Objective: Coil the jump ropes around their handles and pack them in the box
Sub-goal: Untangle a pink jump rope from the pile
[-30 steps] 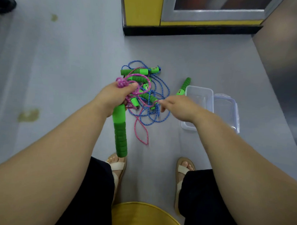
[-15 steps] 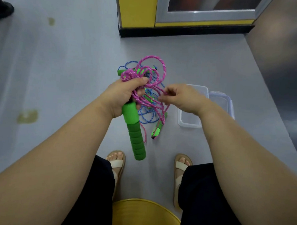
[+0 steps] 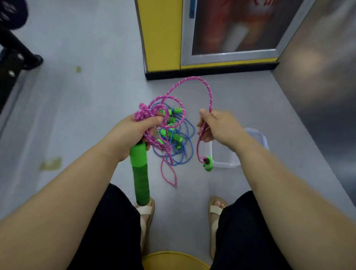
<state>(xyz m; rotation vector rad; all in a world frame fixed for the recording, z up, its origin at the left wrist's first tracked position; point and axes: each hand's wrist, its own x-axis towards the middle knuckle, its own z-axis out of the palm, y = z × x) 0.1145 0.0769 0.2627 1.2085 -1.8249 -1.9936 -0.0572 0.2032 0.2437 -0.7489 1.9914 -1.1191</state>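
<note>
My left hand (image 3: 132, 135) grips the top of a green foam handle (image 3: 140, 174) together with a bunch of pink rope coils (image 3: 145, 113); the handle points down toward me. My right hand (image 3: 217, 126) pinches the pink rope (image 3: 209, 91), which arcs up in a wide loop between my hands. Below my right hand the rope's second green handle (image 3: 208, 166) dangles. On the floor behind lies a tangle of blue rope (image 3: 185, 147) with several green handles (image 3: 174, 136). The clear plastic box (image 3: 224, 158) sits on the floor under my right wrist, partly hidden.
A yellow cabinet with a glass door (image 3: 162, 33) stands ahead. A dark metal wall (image 3: 326, 79) runs along the right. A black stand (image 3: 12, 48) is at the far left. I sit on a yellow stool (image 3: 174, 264), sandalled feet (image 3: 216, 209) on the grey floor.
My right hand has pulled the pink rope out to the right and up, opening a wide loop. The second handle now hangs below my right hand. The camera has tilted up.
</note>
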